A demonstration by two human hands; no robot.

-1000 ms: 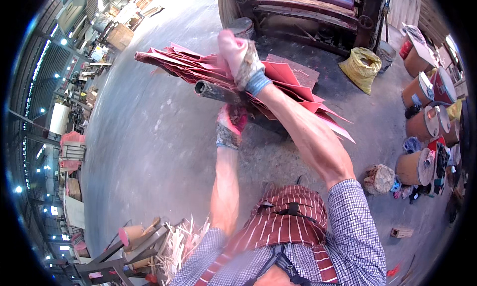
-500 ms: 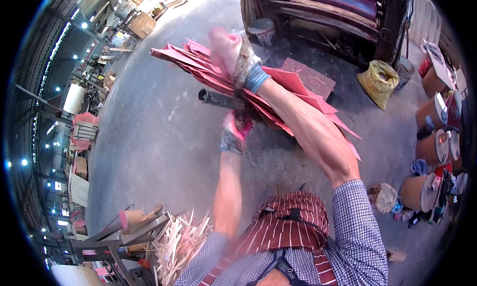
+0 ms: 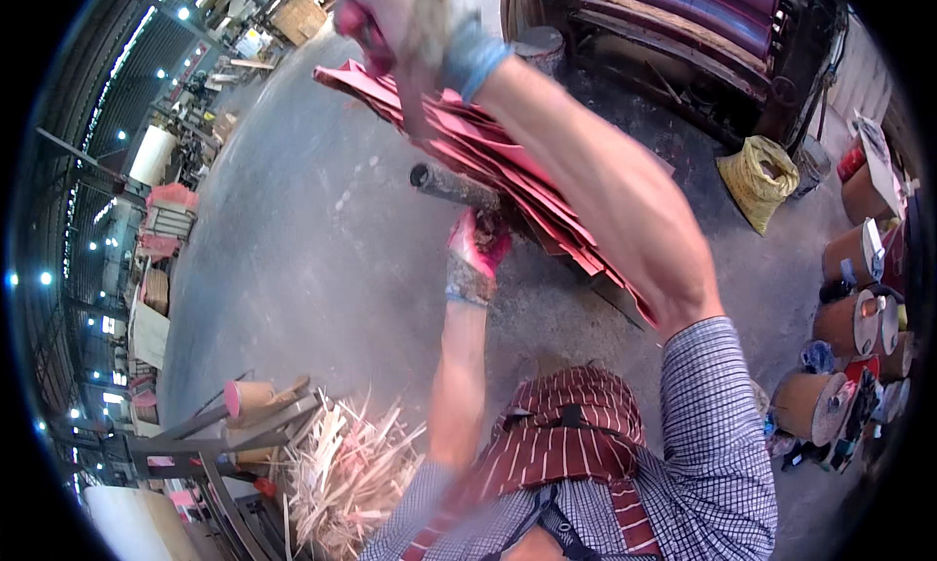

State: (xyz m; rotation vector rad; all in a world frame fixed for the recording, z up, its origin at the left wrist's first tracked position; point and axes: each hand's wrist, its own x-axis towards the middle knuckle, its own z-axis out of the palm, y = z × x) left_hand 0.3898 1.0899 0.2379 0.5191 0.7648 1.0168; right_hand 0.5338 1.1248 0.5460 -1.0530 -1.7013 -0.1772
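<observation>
A stack of pink-red sheets (image 3: 517, 161) slants across the upper middle, its edges fanned out. My right hand (image 3: 405, 24), in a stained glove with a blue cuff, is raised over the far left end of the stack and blurred. Its fingers are closed, and a dark flat strip (image 3: 415, 102) runs down from it past the sheets. My left hand (image 3: 475, 254), in a grimy glove stained pink, is closed right below the stack around something dark that I cannot make out. Just above that hand, a dark hollow tube (image 3: 454, 185) sticks out leftward from under the sheets.
At the far right stands a machine with purple rollers (image 3: 673, 20). A yellow sack (image 3: 758, 180) and a bucket (image 3: 539, 49) are by it. Brown drums (image 3: 847, 322) line the right side. Thin wood strips (image 3: 351, 468) are piled at the lower left beside a frame (image 3: 210, 449).
My right hand has lifted up and away from the top of the stack. The sheets have closed up into a narrower fan. The left hand stays below the stack near the tube.
</observation>
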